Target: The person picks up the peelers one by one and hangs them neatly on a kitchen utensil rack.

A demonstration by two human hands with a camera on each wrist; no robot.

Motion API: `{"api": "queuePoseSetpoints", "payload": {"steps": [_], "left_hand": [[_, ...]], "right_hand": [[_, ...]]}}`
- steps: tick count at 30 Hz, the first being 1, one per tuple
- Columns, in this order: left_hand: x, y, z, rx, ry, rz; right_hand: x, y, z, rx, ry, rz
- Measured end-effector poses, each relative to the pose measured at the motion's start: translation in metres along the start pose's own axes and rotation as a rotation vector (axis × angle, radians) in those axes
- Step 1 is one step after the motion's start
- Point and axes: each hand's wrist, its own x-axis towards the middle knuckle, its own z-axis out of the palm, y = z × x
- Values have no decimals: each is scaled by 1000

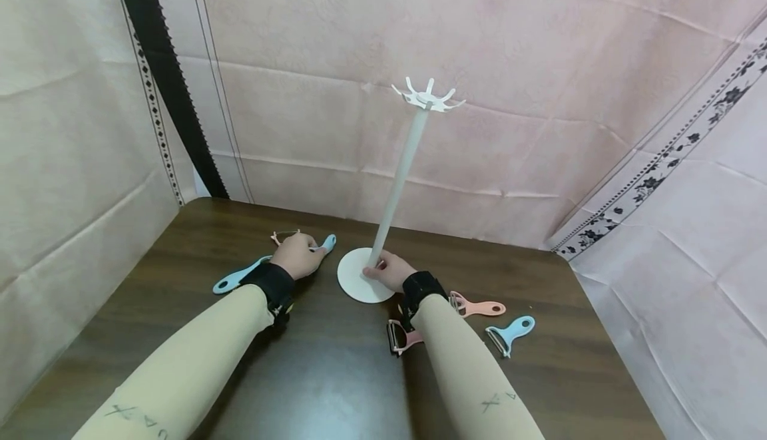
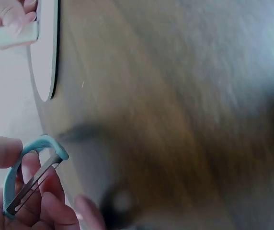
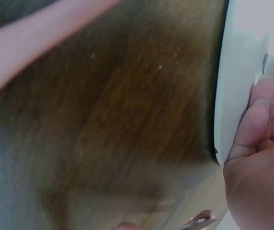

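Nearest: pale sleeves (image 1: 186,373), dark marks on both; blk wrist straps (image 1: 272,285). Table (image 1: 335,387): brown wood-grain, shiny nr front.

By R forearm: near pink peeler (image 1: 412,339), partly hidden by arm. Rt blue peeler (image 1: 516,327): holed handle pts away & rt, metal blade twd viewer. Far pink peeler (image 1: 485,308): handle pts rt.

Lt blue peeler (image 1: 234,281): long axis slants, holed end twd near lt.

L hand (image 1: 297,255) grips held peeler (image 1: 328,243) by its head, thumb vs fingers; blue U-frame, thin slotted metal blade across. Handle sticks out past fingers, long axis pts away & rt. Peeler lies lt of stand, near, not touching.

R hand (image 1: 391,271) grips stand pole (image 1: 398,184) at foot, fingers curled round, just above base (image 1: 353,279). Base: flat white disc. Pole: smooth, pale, upright; crown (image 1: 428,99) of upturned prongs.

Beyond L hand: pinkish piece (image 1: 275,238), mostly hidden, can't ID.

Farthest: creased pale cloth (image 1: 299,120), floral trim (image 1: 650,184) at rt.
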Motion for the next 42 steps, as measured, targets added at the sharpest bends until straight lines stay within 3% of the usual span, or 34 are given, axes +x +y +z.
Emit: {"api": "queuePoseSetpoints", "payload": {"steps": [6, 12, 16, 20, 30, 36, 42], "left_hand": [[3, -6, -19, -225, -46, -36], [8, 3, -39, -187, 33, 49], [14, 8, -47, -240, 53, 87], [19, 18, -53, -281, 124, 140], [27, 64, -71, -424, 263, 269], [34, 95, -85, -399, 303, 366], [35, 131, -103, -439, 316, 439]], "right_hand": [[-3, 2, 0, 17, 3, -5], [-11, -4, -2, 16, 7, -15], [-10, -6, -1, 21, 6, 6], [-9, -6, 0, 35, 4, 8], [-15, -10, -2, 25, 8, 17], [-7, -7, 2, 22, 8, 20], [-4, -4, 3, 20, 6, 32]]}}
